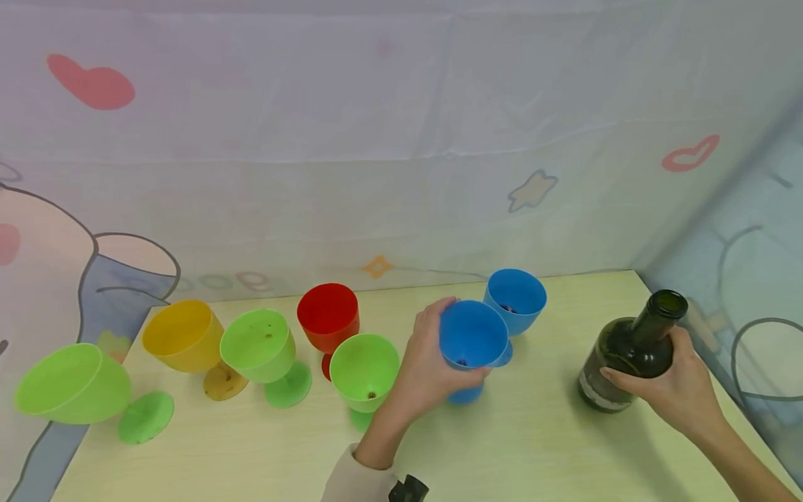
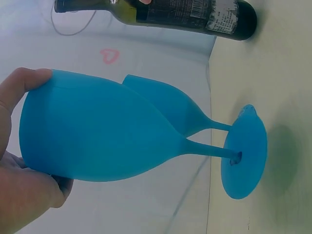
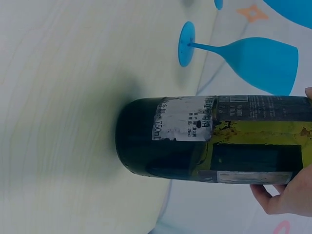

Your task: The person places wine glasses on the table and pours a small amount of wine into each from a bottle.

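Note:
My left hand (image 1: 429,366) grips a blue plastic wine glass (image 1: 472,335) by its bowl, with the thumb on the near side and fingers on the far side. The left wrist view shows its thin stem and round foot (image 2: 243,170) over the table; whether the foot touches, I cannot tell. Just behind stands a second blue wine glass (image 1: 517,301). On the right, my right hand (image 1: 680,390) holds a dark green wine bottle (image 1: 627,348) around its upper body. The bottle is close to upright and has no stopper in its mouth. A torn white label (image 3: 183,119) shows low on it.
To the left stand a green wine glass (image 1: 365,369), a red one (image 1: 328,317), another green one (image 1: 257,345), a yellow one (image 1: 182,338) and a far-left green one (image 1: 72,383). A printed cloth (image 1: 314,139) hangs behind the pale table (image 1: 251,453).

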Demonstrator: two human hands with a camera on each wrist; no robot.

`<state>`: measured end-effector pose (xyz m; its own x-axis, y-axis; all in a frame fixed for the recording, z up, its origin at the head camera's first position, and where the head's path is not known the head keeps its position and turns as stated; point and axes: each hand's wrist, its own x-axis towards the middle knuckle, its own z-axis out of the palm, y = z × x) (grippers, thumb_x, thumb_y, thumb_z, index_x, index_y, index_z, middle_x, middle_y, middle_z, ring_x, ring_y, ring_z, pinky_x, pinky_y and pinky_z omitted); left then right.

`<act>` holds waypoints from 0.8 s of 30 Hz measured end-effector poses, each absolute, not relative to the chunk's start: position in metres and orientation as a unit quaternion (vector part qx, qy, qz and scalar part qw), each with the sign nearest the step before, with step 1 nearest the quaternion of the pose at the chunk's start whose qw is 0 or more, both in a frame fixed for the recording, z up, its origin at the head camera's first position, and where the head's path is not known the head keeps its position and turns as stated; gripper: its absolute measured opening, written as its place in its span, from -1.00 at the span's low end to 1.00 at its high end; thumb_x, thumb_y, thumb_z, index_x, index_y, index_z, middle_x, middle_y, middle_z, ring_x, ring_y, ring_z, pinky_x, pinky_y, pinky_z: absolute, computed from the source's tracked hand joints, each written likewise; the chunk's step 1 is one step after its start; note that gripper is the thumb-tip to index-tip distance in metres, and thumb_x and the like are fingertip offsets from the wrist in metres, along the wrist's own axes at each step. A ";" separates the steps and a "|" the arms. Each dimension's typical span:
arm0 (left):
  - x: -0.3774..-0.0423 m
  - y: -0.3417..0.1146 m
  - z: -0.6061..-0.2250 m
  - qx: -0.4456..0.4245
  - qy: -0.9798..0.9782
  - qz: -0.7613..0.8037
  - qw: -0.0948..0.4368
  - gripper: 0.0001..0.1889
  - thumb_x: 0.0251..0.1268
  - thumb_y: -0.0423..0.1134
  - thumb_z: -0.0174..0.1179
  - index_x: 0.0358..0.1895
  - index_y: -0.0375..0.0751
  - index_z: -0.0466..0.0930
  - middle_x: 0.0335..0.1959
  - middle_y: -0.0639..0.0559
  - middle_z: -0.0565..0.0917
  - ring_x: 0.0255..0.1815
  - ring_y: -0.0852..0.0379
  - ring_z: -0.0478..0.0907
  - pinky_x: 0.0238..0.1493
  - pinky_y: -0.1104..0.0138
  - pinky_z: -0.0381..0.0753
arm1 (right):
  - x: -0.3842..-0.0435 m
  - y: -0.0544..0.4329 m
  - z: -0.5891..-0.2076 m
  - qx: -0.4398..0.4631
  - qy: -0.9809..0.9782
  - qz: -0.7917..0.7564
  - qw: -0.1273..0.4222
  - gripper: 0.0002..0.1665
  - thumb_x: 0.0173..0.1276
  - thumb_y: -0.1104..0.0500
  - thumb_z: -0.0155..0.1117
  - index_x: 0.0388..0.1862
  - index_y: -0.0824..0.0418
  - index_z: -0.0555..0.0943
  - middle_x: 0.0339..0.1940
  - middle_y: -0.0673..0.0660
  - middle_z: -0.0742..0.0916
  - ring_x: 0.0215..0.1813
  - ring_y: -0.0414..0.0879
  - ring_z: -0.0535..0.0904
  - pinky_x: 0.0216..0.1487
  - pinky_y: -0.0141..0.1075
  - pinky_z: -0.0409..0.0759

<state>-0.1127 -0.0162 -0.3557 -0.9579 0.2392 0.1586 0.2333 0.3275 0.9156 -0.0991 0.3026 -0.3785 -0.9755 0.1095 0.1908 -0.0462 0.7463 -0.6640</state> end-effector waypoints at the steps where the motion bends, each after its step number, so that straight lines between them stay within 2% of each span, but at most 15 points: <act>1: -0.113 -0.017 -0.356 0.147 0.812 0.565 0.001 -0.12 -0.15 -0.20 0.38 0.32 -0.17 0.09 0.21 -0.11 0.27 0.22 -0.12 0.22 -0.06 0.02 0.48 | -0.099 0.303 -0.379 -0.017 -0.928 0.356 0.110 0.06 -0.08 0.13 0.50 0.24 0.45 0.05 0.00 0.53 0.39 -0.06 0.43 0.35 -0.22 0.20 0.31; 10: -0.114 -0.018 -0.358 0.168 0.791 0.589 0.002 -0.13 -0.12 -0.21 0.37 0.32 -0.16 0.09 0.23 -0.08 0.30 0.23 -0.11 0.23 -0.03 0.02 0.47 | -0.099 0.302 -0.378 -0.004 -0.930 0.347 0.124 0.07 -0.15 0.16 0.53 0.23 0.46 0.09 -0.01 0.52 0.40 -0.07 0.42 0.36 -0.22 0.19 0.31; 24: -0.113 -0.018 -0.358 0.154 0.795 0.587 0.009 -0.08 -0.15 -0.21 0.39 0.34 -0.13 0.05 0.24 -0.05 0.29 0.24 -0.07 0.22 -0.02 0.06 0.47 | -0.099 0.297 -0.368 0.024 -0.936 0.326 0.127 0.04 -0.20 0.17 0.55 0.18 0.47 0.15 -0.07 0.43 0.45 -0.13 0.35 0.41 -0.28 0.11 0.32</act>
<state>-0.1129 -0.0183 -0.3584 -0.9526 0.2545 0.1667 0.2344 0.2643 0.9355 -0.0995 0.2970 -0.3680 -0.9666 0.0384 0.2535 -0.1274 0.7860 -0.6049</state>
